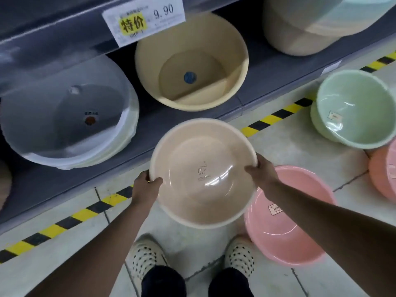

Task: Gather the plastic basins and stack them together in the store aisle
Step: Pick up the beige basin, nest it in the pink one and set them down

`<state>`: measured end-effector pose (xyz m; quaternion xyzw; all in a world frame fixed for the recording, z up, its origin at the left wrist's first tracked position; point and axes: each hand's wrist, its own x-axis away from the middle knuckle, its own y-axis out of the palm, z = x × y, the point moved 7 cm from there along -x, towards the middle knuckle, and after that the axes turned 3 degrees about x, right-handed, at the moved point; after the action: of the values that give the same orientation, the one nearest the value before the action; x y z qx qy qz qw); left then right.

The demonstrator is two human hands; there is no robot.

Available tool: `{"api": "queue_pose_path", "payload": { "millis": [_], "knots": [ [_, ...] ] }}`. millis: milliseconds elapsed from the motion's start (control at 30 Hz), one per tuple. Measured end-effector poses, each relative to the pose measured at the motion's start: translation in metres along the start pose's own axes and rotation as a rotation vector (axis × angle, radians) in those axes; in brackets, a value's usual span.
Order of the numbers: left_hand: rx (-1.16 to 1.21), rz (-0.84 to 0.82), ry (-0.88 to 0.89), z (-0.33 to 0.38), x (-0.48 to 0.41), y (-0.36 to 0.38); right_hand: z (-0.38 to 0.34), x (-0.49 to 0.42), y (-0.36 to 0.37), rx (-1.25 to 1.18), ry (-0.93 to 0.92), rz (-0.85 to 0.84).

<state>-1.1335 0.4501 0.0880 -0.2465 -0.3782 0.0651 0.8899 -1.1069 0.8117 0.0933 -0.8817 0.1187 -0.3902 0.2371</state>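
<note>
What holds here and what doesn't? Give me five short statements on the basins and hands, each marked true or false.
1. The left hand and right hand both grip the beige basin by its rim. True.
2. The pink basin stands on the shelf. False: it lies on the floor, to the person's right.
3. The price tag reads 9.90. True.
4. The green basin lies upside down. False: its open side faces up.
5. The yellow tub has a blue sticker inside. True.
</note>
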Motion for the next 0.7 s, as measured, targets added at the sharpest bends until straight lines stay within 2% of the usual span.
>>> {"api": "queue_pose_path", "payload": {
  "millis": [233, 400, 700],
  "knots": [
    [-0.102, -0.046, 0.074, -0.014, -0.042, 0.048, 0.037, -0.052, 0.013, 0.11, 0.021, 0.061],
    [-0.128, -0.104, 0.064, -0.026, -0.057, 0.076, 0.069, -0.061, 0.016, 0.193, 0.035, 0.142],
    [-0.106, -0.052, 0.036, -0.052, -0.082, 0.104, 0.105, -0.087, 0.036, 0.225, 0.087, 0.114]
  ]
}}
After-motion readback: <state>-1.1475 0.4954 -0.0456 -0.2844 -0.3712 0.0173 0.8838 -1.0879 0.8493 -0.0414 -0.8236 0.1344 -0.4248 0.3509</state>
